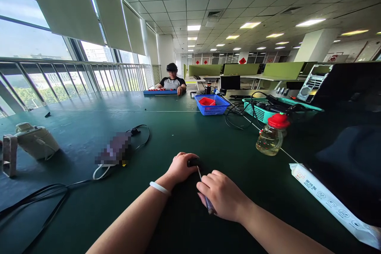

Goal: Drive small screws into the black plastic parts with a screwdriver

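Observation:
My left hand [182, 167], with a white band at the wrist, is closed around a small dark rounded object [193, 162] on the green table. The fingers hide much of it, so its kind cannot be told. In my right hand [220, 193] is a screwdriver [209, 205], its purplish handle end sticking out below the curled fingers. The thin metal shaft slants up and away to the dark object; whether the tip touches it is hard to make out.
A bottle with a red lid [269, 139] and a white packet [330, 202] lie to the right. Beyond are a blue basket [218, 109] and a teal basket [258, 114] with cables. At left are a pale power tool [37, 141] and black cord [50, 186]. A person [172, 82] sits opposite.

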The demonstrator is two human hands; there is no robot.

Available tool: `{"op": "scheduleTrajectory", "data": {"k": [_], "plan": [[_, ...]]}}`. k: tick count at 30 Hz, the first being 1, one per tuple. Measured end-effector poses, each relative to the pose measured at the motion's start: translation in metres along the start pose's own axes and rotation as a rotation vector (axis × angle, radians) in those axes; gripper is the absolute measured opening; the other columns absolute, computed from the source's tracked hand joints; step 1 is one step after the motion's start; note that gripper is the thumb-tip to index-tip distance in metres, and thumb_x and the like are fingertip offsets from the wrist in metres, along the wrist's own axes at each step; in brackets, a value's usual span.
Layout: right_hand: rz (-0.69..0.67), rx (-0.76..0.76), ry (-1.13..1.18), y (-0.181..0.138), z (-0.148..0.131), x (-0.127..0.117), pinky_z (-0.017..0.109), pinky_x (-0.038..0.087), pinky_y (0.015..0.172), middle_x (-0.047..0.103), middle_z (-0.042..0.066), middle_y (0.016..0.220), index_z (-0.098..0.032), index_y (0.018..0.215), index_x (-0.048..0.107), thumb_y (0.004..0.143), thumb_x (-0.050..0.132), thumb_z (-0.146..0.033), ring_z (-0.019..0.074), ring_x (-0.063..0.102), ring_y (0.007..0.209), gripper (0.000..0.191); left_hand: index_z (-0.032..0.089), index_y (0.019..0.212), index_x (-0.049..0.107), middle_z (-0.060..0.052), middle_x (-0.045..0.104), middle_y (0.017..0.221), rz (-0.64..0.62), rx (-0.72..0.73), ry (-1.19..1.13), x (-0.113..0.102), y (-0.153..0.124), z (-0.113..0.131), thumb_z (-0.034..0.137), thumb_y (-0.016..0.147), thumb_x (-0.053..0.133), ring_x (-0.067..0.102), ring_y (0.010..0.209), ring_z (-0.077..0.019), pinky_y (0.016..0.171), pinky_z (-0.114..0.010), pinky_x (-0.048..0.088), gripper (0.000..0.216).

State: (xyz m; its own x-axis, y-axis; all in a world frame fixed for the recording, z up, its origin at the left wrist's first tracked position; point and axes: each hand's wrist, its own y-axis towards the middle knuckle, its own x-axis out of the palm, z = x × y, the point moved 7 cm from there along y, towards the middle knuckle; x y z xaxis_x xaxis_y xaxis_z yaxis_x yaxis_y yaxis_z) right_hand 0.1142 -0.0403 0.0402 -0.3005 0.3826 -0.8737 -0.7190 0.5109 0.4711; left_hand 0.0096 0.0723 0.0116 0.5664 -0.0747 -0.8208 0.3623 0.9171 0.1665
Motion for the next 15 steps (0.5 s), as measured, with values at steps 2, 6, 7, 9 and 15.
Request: {"op": "scheduleTrajectory", "data": {"k": [2,6,7,9,15], "plan": [[0.009,-0.002,0.013,-0.0002,0.0000,-0.0009,0.031,0.028,0.062,0.057,0.000,0.070,-0.019,0.074,0.055,0.085,0.053,-0.013,0.0143,0.047,0.061,0.013,0.026,0.115,0.070,-0.003,0.073,0.113,-0.003,0.004,0.006,0.0004,0.0004,-0.0001,0.029,0.076,0.074,0.058,0.116,-0.0258,0.104,-0.041,0.045,0.040],[0.013,0.002,0.019,-0.0003,0.0002,-0.0010,0.031,0.028,0.062,0.057,0.000,0.070,-0.020,0.073,0.054,0.083,0.053,-0.011,0.0145,0.046,0.060,0.013,0.026,0.115,0.070,-0.003,0.073,0.113,-0.008,0.004,0.014,0.0003,0.0006,-0.0004,0.029,0.075,0.074,0.059,0.116,-0.0256,0.104,-0.041,0.045,0.041],[0.010,0.004,0.018,-0.0003,0.0005,-0.0006,0.031,0.027,0.062,0.057,0.000,0.070,-0.020,0.073,0.054,0.082,0.053,-0.011,0.0145,0.046,0.060,0.013,0.026,0.115,0.070,-0.003,0.073,0.113,-0.007,0.005,0.009,0.0001,0.0004,-0.0003,0.028,0.074,0.074,0.059,0.115,-0.0256,0.104,-0.041,0.045,0.041],[0.009,0.009,0.015,0.0000,0.0011,-0.0001,0.031,0.027,0.061,0.056,0.000,0.069,-0.020,0.073,0.054,0.082,0.052,-0.010,0.0145,0.045,0.060,0.013,0.026,0.114,0.071,-0.003,0.073,0.113,-0.001,0.009,-0.005,-0.0004,-0.0001,-0.0001,0.027,0.074,0.074,0.059,0.115,-0.0255,0.103,-0.040,0.045,0.040],[0.036,0.028,0.044,-0.0012,0.0026,-0.0001,0.031,0.027,0.063,0.055,0.000,0.069,-0.020,0.073,0.054,0.082,0.052,-0.009,0.0144,0.042,0.060,0.014,0.026,0.113,0.071,-0.004,0.073,0.111,0.001,0.006,-0.018,-0.0004,-0.0012,-0.0007,0.026,0.074,0.073,0.059,0.114,-0.0259,0.103,-0.041,0.046,0.039]]}}
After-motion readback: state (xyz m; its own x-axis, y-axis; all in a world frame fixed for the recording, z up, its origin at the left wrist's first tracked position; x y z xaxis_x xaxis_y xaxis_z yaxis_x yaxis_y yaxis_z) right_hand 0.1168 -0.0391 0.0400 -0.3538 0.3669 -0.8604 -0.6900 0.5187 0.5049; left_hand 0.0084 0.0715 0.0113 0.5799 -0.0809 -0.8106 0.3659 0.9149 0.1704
